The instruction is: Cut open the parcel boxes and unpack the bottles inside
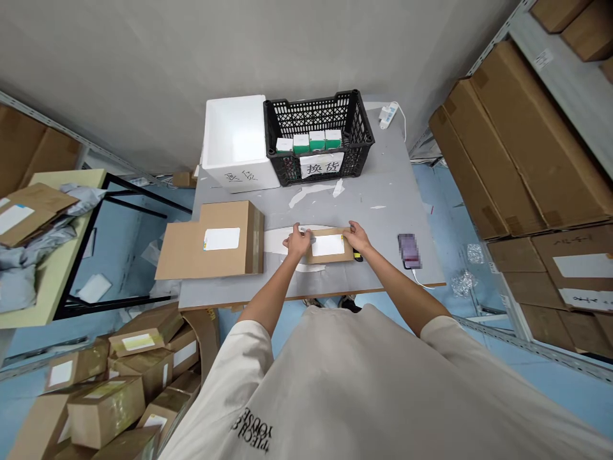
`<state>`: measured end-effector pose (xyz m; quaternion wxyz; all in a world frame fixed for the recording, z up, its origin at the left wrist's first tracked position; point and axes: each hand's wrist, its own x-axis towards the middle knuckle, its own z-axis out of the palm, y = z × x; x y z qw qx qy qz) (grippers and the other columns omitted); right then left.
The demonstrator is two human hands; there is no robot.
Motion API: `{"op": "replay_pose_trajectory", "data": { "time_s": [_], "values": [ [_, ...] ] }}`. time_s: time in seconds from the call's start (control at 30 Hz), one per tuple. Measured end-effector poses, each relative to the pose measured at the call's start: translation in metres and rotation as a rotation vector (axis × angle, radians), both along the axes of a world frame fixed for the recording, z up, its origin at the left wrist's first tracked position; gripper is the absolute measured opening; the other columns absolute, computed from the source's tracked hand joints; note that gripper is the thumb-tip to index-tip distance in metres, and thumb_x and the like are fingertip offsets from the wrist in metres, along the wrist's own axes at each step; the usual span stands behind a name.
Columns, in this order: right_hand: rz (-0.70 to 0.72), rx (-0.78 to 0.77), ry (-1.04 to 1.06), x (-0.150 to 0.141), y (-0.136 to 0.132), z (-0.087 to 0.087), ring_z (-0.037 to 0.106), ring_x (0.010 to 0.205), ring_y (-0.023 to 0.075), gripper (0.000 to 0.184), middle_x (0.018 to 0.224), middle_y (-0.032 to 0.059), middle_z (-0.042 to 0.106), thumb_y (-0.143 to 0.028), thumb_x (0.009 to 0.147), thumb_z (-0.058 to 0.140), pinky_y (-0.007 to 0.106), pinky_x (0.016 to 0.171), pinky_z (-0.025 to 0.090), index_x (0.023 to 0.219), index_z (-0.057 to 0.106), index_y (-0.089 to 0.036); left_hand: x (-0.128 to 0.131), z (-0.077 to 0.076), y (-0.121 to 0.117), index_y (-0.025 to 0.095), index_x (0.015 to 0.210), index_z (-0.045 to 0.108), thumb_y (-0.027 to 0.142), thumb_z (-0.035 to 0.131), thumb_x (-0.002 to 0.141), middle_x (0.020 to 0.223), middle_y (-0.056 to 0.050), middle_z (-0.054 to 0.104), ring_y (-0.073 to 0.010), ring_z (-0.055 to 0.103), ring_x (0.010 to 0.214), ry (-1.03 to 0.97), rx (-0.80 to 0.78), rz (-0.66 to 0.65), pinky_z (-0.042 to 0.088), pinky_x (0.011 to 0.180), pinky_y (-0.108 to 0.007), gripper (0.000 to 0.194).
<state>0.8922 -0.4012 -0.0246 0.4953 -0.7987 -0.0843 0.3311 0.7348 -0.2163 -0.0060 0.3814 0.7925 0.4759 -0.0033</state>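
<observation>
At nine o'clock from the small cardboard box (335, 257) stands a large cardboard box (211, 257) that already bears a white label; the person touches it with neither hand. The small box lies on the table (393, 198) directly in front of the person, its own label (327, 245) facing up, so labelling looks done; whether its flaps are sealed, and so how much is left, cannot be told. The left hand (299, 243) sits half curled at its left end, and whether it pinches the cardboard is unclear, while the right hand (357, 237) grips the upper right corner between thumb and fingers. As for room, the large box appears to jut past the table's left edge, leaving a modest gap before the left hand. The black crate (354, 167) bounds the reach at twelve o'clock, with torn paper (311, 191) lying between, and the table's front edge runs near at six. A black-and-yellow tool (357, 255) lies just beside the small box at four o'clock; beyond it, a wider stretch of tabletop reaches to the phone (408, 250) at three.
</observation>
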Motion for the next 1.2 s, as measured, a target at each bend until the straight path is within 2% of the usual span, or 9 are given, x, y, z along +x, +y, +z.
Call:
{"op": "replay_pose_trajectory", "data": {
  "time_s": [0.13, 0.23, 0.4, 0.53, 0.67, 0.77, 0.9, 1.13, 1.2],
  "values": [
    [-0.092, -0.011, -0.114, -0.001, -0.003, 0.01, 0.067, 0.114, 0.0245, 0.057, 0.13, 0.0114, 0.069, -0.04, 0.081, 0.068, 0.037, 0.103, 0.052, 0.135, 0.062, -0.022, -0.004, 0.014, -0.003, 0.024, 0.144, 0.049, 0.052, 0.051, 0.098, 0.113, -0.01, 0.075, -0.0321, 0.058, 0.129, -0.088, 0.056, 0.064, 0.024, 0.114, -0.049, 0.055],
    [-0.116, -0.083, -0.207, -0.004, -0.007, 0.009, 0.067, 0.105, 0.0241, 0.049, 0.121, 0.01, 0.069, -0.044, 0.081, 0.065, 0.037, 0.099, 0.053, 0.125, 0.066, -0.021, -0.009, 0.016, -0.004, 0.023, 0.139, 0.053, 0.049, 0.052, 0.098, 0.107, -0.009, 0.075, -0.0319, 0.06, 0.125, -0.079, 0.093, 0.054, 0.027, 0.112, -0.048, 0.048],
    [-0.026, -0.194, -0.258, -0.015, -0.025, -0.01, 0.065, 0.089, 0.0237, 0.047, 0.092, 0.0033, 0.067, -0.049, 0.077, 0.068, 0.037, 0.089, 0.054, 0.115, 0.07, -0.02, -0.028, 0.004, -0.012, 0.022, 0.131, 0.056, 0.047, 0.059, 0.095, 0.094, -0.007, 0.076, -0.032, 0.067, 0.114, 0.056, 0.037, -0.056, 0.03, 0.109, -0.049, 0.044],
    [0.035, -0.208, -0.169, -0.018, -0.041, -0.022, 0.066, 0.078, 0.0215, 0.049, 0.084, 0.0004, 0.068, -0.049, 0.073, 0.074, 0.035, 0.079, 0.055, 0.111, 0.071, -0.019, -0.044, -0.007, -0.017, 0.025, 0.13, 0.056, 0.05, 0.069, 0.089, 0.103, -0.007, 0.076, -0.031, 0.067, 0.115, 0.082, -0.002, -0.062, 0.033, 0.108, -0.049, 0.049],
    [0.039, -0.155, -0.128, -0.019, -0.045, -0.024, 0.071, 0.085, 0.0225, 0.039, 0.091, 0.0031, 0.075, -0.044, 0.073, 0.075, 0.035, 0.082, 0.056, 0.104, 0.073, -0.02, -0.049, -0.012, -0.019, 0.026, 0.131, 0.055, 0.045, 0.074, 0.086, 0.124, -0.01, 0.07, -0.0264, 0.068, 0.11, 0.008, -0.024, -0.032, 0.044, 0.098, -0.04, 0.052],
    [0.033, -0.13, -0.146, -0.024, -0.043, -0.02, 0.072, 0.093, 0.0237, 0.031, 0.1, 0.0044, 0.078, -0.042, 0.076, 0.073, 0.036, 0.088, 0.056, 0.101, 0.074, -0.022, -0.046, -0.012, -0.022, 0.023, 0.134, 0.055, 0.035, 0.071, 0.089, 0.123, -0.01, 0.07, -0.0235, 0.069, 0.102, -0.066, -0.039, -0.04, 0.049, 0.091, -0.036, 0.049],
    [0.01, -0.093, -0.183, -0.03, -0.042, -0.014, 0.071, 0.097, 0.0242, 0.032, 0.104, 0.0053, 0.077, -0.042, 0.082, 0.066, 0.037, 0.093, 0.055, 0.105, 0.075, -0.022, -0.038, -0.009, -0.029, 0.021, 0.136, 0.054, 0.03, 0.065, 0.092, 0.121, -0.012, 0.07, -0.0249, 0.069, 0.102, -0.108, -0.011, -0.045, 0.051, 0.092, -0.038, 0.046],
    [-0.124, -0.072, -0.333, -0.011, -0.044, 0.015, 0.069, 0.096, 0.0236, 0.044, 0.123, 0.0135, 0.068, -0.044, 0.089, 0.059, 0.038, 0.099, 0.054, 0.121, 0.072, -0.017, -0.009, -0.012, -0.032, 0.024, 0.14, 0.053, 0.023, 0.066, 0.088, 0.12, -0.009, 0.072, -0.0251, 0.07, 0.102, -0.147, -0.099, -0.103, 0.053, 0.093, -0.038, 0.054],
    [-0.11, -0.048, -0.37, -0.007, -0.041, 0.025, 0.068, 0.099, 0.0238, 0.042, 0.121, 0.0133, 0.067, -0.043, 0.093, 0.054, 0.039, 0.102, 0.052, 0.119, 0.074, -0.017, -0.003, -0.009, -0.033, 0.023, 0.134, 0.058, 0.017, 0.066, 0.085, 0.128, -0.011, 0.068, -0.0276, 0.067, 0.113, -0.163, -0.028, -0.124, 0.051, 0.1, -0.041, 0.05]
  ]
}}
